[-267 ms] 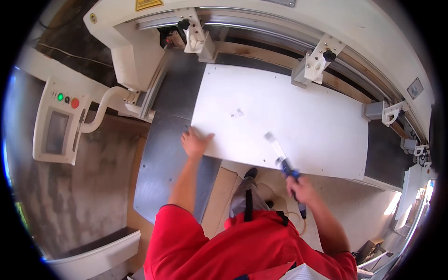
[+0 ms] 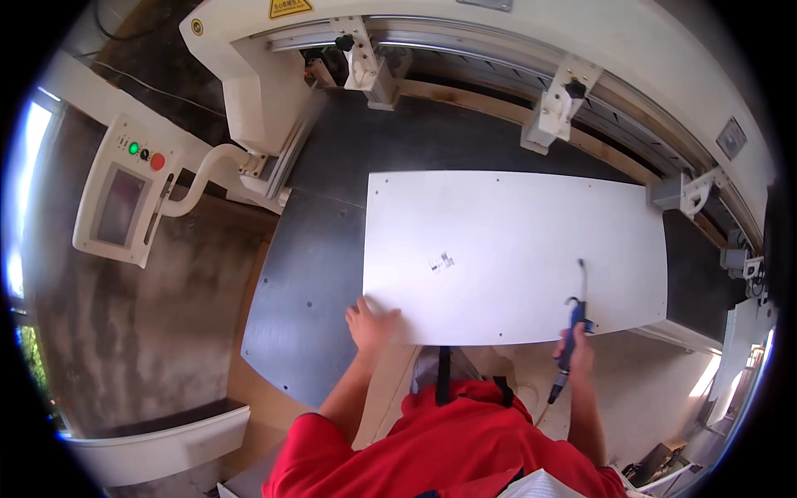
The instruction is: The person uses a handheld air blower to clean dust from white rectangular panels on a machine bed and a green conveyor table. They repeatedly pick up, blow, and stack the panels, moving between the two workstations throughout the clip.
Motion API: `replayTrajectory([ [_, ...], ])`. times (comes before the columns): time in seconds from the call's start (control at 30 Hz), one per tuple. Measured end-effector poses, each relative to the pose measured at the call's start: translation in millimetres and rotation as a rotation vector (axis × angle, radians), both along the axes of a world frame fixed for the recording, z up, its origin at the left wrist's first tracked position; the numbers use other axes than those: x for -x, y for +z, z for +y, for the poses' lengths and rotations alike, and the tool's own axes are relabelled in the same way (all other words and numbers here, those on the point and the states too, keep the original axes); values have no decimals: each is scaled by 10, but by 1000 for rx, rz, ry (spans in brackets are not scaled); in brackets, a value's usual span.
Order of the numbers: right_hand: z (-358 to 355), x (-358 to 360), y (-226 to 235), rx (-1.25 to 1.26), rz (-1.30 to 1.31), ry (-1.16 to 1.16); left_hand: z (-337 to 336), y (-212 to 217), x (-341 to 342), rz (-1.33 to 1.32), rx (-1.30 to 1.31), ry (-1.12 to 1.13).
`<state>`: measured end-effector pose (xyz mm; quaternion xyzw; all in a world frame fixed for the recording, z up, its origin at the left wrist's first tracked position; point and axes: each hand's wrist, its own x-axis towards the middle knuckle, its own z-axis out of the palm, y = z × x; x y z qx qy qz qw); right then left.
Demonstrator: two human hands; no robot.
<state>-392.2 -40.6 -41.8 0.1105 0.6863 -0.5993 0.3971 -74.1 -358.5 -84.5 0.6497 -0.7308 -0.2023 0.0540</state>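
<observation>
From my feed I look straight down on a white panel [image 2: 515, 253] lying flat on the dark machine bed [image 2: 307, 282]. The panel sits right of the bed's middle, its near edge running just in front of my chest, its far edge short of the wooden strip [image 2: 498, 104] below the gantry rail.

My left hand [image 2: 369, 324] lies flat with fingers spread on the panel's near left corner — palm down, pressing on the surface, nothing held in it.

My right hand [image 2: 574, 349] is wrapped around the blue grip of an air gun [image 2: 574, 319]. The gun's thin metal nozzle points away from me and lies over the panel near its near right edge; I cannot tell whether the tip touches the surface. A hose runs back from the grip past my wrist.

A small dark mark [image 2: 442, 261] sits on the panel left of centre, well apart from both hands.

To the left, a control box [image 2: 120, 203] with a screen, a green light and a red button hangs on a white arm — off the bed, far from the left hand.
</observation>
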Motion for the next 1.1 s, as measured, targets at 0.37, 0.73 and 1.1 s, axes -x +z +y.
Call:
replayTrajectory([
  [0.37,2632,344,-32,73,98,-461,1030,-144,-421,584,-509,337],
  [0.73,2149,-1994,-332,300,-248,-308,3012,-190,-1165,657,-1302,167],
  [1.1,2682,-2464,-332,182,95,-594,1813,-405,-988,1290,-1064,417],
])
